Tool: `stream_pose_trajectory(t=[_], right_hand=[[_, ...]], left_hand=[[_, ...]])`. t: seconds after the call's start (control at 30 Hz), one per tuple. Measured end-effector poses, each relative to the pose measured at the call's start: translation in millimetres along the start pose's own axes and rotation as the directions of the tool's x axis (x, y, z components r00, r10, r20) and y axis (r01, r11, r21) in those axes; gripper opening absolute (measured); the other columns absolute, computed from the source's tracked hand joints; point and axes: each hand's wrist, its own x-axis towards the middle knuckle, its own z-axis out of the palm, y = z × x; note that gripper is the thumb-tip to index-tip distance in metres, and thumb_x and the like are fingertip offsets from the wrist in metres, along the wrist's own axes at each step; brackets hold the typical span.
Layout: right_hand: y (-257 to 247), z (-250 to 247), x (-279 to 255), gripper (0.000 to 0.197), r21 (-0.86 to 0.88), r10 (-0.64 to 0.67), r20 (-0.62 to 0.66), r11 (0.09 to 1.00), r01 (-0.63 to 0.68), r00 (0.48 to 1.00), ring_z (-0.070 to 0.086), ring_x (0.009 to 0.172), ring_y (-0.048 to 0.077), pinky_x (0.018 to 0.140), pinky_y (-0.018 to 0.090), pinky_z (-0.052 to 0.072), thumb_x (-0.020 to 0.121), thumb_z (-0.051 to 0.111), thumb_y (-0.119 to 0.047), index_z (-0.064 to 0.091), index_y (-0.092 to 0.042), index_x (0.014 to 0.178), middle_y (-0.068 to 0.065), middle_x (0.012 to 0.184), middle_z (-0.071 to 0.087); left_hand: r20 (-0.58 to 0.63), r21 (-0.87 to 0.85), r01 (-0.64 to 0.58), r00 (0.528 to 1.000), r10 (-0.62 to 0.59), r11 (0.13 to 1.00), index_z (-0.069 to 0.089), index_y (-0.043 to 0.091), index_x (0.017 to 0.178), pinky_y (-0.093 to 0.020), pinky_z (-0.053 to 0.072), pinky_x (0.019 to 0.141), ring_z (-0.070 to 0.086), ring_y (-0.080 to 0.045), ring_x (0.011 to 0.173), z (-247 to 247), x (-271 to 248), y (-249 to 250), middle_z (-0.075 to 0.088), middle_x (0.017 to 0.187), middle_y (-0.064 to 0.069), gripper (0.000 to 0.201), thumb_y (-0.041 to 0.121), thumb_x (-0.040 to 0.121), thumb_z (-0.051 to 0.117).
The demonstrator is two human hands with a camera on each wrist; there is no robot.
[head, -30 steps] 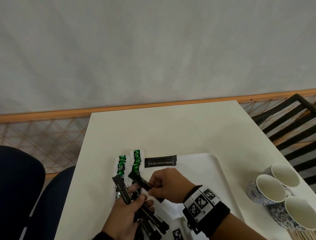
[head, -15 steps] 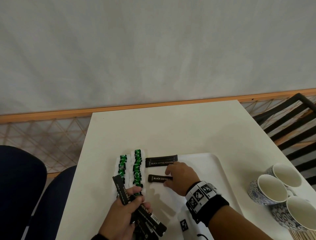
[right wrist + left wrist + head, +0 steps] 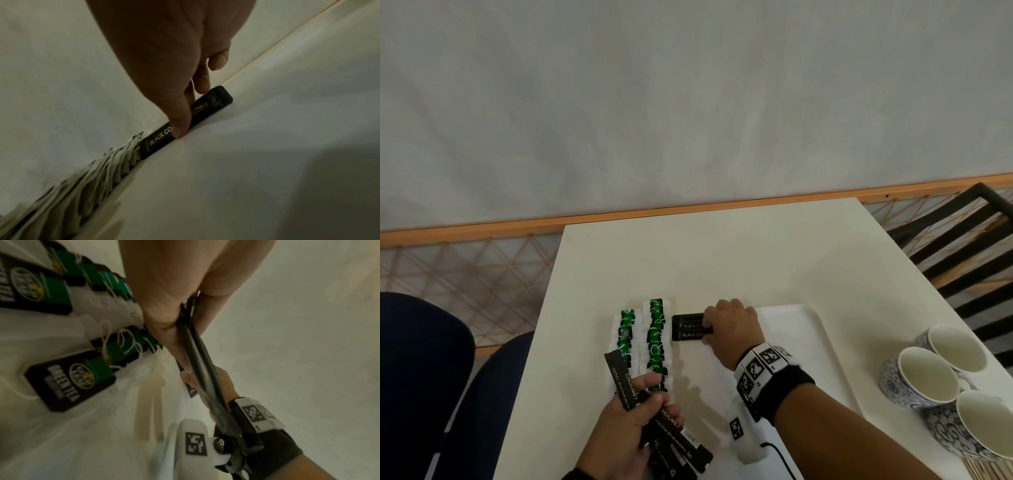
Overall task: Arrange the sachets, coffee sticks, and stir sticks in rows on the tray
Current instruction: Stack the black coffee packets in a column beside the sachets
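Note:
Two columns of green tea sachets [image 3: 655, 339] [image 3: 68, 381] [image 3: 102, 170] lie along the left side of the white tray [image 3: 815, 342]. To their right, two black coffee sticks [image 3: 686, 330] lie side by side at the tray's far edge. My right hand [image 3: 732, 325] [image 3: 164, 56] pinches the nearer stick [image 3: 216, 100] between thumb and fingers, flat on the tray and touching the other stick. My left hand [image 3: 630, 428] [image 3: 164, 305] grips a bundle of black sticks [image 3: 674, 431] [image 3: 201, 361] above the tray's near left corner.
Three blue-patterned cups [image 3: 928, 377] stand on the table right of the tray, with wooden stir sticks [image 3: 986, 471] at the bottom right corner. A white tagged device [image 3: 743, 435] lies on the tray under my right forearm. A black slatted chair [image 3: 962, 246] is at the right, blue seats [image 3: 414, 359] at the left.
My right hand took a coffee stick from the left hand's bundle, laid it on the tray and slid it away until it met the first stick. The left hand barely moved.

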Motion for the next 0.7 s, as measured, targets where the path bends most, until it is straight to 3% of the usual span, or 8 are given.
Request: stream_pose_trajectory(t=[0.23, 0.37, 0.43, 0.53, 0.63, 0.7], right_hand=[[-2.9, 0.0, 5.0, 0.023, -0.021, -0.032, -0.030, 0.999, 0.032, 0.999, 0.046, 0.105, 0.022, 0.089, 0.037, 0.035, 0.091, 0.059, -0.033, 0.055, -0.023, 0.111, -0.001, 0.112, 0.054], [-9.4, -11.2, -4.8, 0.020, 0.110, -0.040, -0.043, 0.993, 0.044, 0.998, 0.050, 0.098, 0.018, 0.085, 0.033, 0.040, 0.091, 0.059, -0.037, 0.056, -0.024, 0.105, -0.004, 0.104, 0.057], [-15.5, -20.0, -15.5, 0.018, 0.317, -0.062, 0.035, 0.947, 0.048, 0.997, 0.054, 0.083, 0.011, 0.077, 0.027, 0.045, 0.091, 0.060, -0.042, 0.059, -0.023, 0.093, -0.007, 0.088, 0.060], [-26.7, -33.2, -36.4, 0.025, 0.557, -0.183, 0.285, 0.831, -0.008, 0.941, 0.058, 0.066, -0.002, 0.067, 0.018, 0.049, 0.088, 0.062, -0.048, 0.060, -0.024, 0.089, -0.009, 0.077, 0.065], [-31.2, -36.9, -54.6, 0.027, 0.670, -0.239, 0.392, 0.736, -0.098, 0.888, 0.059, 0.057, -0.001, 0.058, 0.017, 0.049, 0.081, 0.075, -0.038, 0.062, -0.021, 0.097, -0.005, 0.076, 0.069], [-31.5, -33.6, -59.7, 0.025, 0.656, -0.230, 0.394, 0.748, -0.097, 0.890, 0.059, 0.057, 0.000, 0.059, 0.019, 0.050, 0.079, 0.077, -0.032, 0.063, -0.021, 0.097, -0.004, 0.075, 0.069]], left_hand=[[0.025, -0.034, 0.019, 1.000, -0.018, 0.999, 0.061, -0.005, 0.104, -0.050, 0.055, 0.068, 0.060, -0.039, 0.073, 2.2, -1.4, 3.7, 0.058, 0.081, -0.022, 0.025, -0.015, 0.090, 0.043], [0.044, -0.051, -0.023, 0.999, 0.025, 0.998, 0.061, -0.003, 0.104, -0.051, 0.052, 0.078, 0.062, -0.041, 0.081, 3.7, -2.0, 4.9, 0.060, 0.084, -0.022, 0.034, -0.020, 0.088, 0.035], [0.044, -0.056, -0.079, 0.996, 0.081, 0.995, 0.060, 0.000, 0.104, -0.048, 0.053, 0.081, 0.066, -0.039, 0.088, 3.5, -0.7, 3.2, 0.064, 0.086, -0.020, 0.037, -0.021, 0.089, 0.034], [0.036, -0.052, -0.178, 0.983, 0.180, 0.983, 0.061, 0.007, 0.100, -0.036, 0.059, 0.068, 0.071, -0.028, 0.087, 1.9, 0.8, 1.7, 0.070, 0.091, -0.016, 0.037, -0.020, 0.089, 0.038], [0.036, -0.032, -0.248, 0.968, 0.250, 0.968, 0.060, 0.009, 0.104, -0.034, 0.059, 0.067, 0.068, -0.030, 0.096, 1.4, 3.5, 0.2, 0.072, 0.096, -0.016, 0.038, -0.020, 0.088, 0.041], [0.040, -0.012, -0.262, 0.964, 0.262, 0.965, 0.061, 0.011, 0.110, -0.040, 0.056, 0.073, 0.067, -0.032, 0.098, 0.9, 5.9, -1.5, 0.072, 0.100, -0.017, 0.042, -0.020, 0.088, 0.043]])
